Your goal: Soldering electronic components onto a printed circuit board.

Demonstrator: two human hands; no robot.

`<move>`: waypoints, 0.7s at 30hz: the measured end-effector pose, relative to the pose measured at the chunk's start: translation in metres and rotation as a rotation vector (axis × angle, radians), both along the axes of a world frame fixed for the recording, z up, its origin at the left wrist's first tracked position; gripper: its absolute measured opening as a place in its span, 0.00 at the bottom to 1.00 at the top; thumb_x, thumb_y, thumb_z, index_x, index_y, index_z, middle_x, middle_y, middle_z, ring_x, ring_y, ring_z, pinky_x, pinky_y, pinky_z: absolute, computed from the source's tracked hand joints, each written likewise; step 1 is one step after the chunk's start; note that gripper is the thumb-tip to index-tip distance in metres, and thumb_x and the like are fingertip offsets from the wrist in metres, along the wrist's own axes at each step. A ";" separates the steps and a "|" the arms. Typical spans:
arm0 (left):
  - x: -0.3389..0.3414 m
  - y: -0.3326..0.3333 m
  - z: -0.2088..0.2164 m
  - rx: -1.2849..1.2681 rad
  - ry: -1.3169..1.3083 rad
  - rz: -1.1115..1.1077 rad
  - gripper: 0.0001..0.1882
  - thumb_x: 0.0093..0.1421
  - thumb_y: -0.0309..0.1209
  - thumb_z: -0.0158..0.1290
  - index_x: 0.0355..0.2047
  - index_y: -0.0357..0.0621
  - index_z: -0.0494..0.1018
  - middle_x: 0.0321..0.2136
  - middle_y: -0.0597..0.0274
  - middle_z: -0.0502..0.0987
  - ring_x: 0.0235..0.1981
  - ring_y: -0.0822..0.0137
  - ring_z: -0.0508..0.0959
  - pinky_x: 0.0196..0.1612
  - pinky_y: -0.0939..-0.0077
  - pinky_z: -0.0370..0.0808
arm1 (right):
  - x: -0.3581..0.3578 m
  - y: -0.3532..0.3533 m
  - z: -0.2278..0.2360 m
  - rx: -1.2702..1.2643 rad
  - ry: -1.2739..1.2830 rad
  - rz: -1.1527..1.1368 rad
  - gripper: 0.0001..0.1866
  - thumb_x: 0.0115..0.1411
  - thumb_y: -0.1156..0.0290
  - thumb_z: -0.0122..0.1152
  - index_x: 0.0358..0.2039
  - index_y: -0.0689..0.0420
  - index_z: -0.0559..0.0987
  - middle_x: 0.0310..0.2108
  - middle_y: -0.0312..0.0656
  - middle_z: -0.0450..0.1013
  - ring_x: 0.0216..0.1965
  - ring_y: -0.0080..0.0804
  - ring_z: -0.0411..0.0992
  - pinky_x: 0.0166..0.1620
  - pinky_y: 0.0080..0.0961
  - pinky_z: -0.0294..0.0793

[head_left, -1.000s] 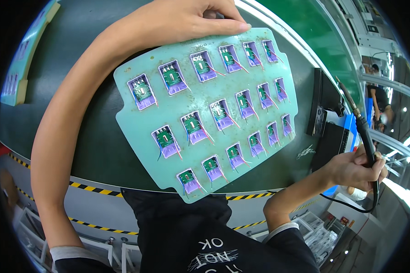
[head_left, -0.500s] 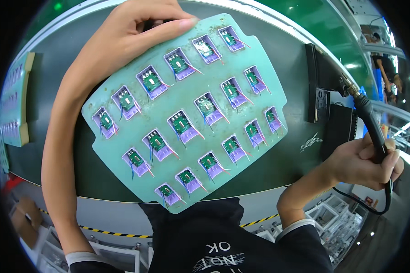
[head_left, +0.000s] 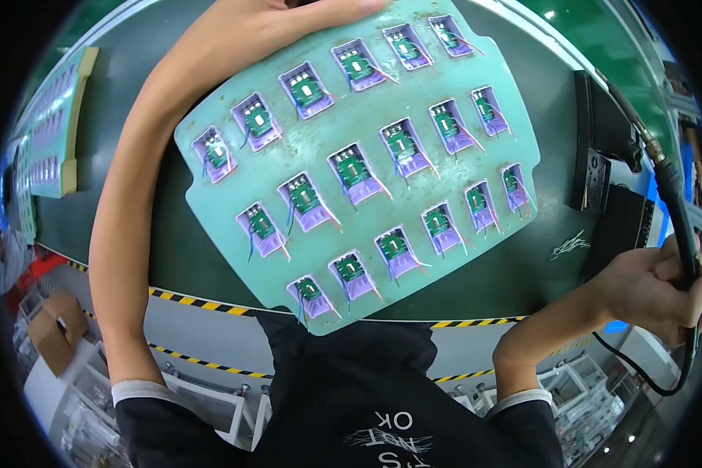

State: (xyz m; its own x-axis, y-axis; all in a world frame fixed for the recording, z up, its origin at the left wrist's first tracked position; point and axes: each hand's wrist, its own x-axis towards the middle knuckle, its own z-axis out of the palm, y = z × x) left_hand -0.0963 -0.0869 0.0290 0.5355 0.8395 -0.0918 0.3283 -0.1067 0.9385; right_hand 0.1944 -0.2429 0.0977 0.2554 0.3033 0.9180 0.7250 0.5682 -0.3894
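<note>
A teal-green tray (head_left: 312, 144) lies at a slant in front of me, its near edge at the table's edge. In its rows of pockets sit several purple housings (head_left: 360, 189), each with a small green circuit board and thin red and blue wires. My left hand (head_left: 296, 17) grips the tray's far edge, thumb along the top; its other fingers are mostly hidden or cut off. Off to the right, my right hand (head_left: 663, 292) is closed round the black handle of a soldering iron (head_left: 675, 187). The iron points up and away, apart from the tray.
Another green tray (head_left: 72, 125) with purple parts stands at the left. Black boxes (head_left: 593, 148) stand on the right of the dark table (head_left: 515, 277), near a small heap of pale wire bits (head_left: 571, 245). The iron's cable hangs below my right hand.
The whole view has shifted, so the tray and table things appear farther right and higher. The soldering iron is raised and tilted differently in my right hand. My left hand keeps its hold.
</note>
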 end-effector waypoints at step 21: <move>-0.017 0.015 0.013 0.414 -0.142 -0.289 0.09 0.56 0.30 0.53 0.31 0.35 0.77 0.18 0.62 0.72 0.20 0.76 0.67 0.24 0.79 0.64 | -0.036 0.011 -0.007 -0.001 0.034 -0.085 0.10 0.53 0.76 0.52 0.17 0.62 0.65 0.08 0.39 0.57 0.08 0.20 0.52 0.14 0.13 0.56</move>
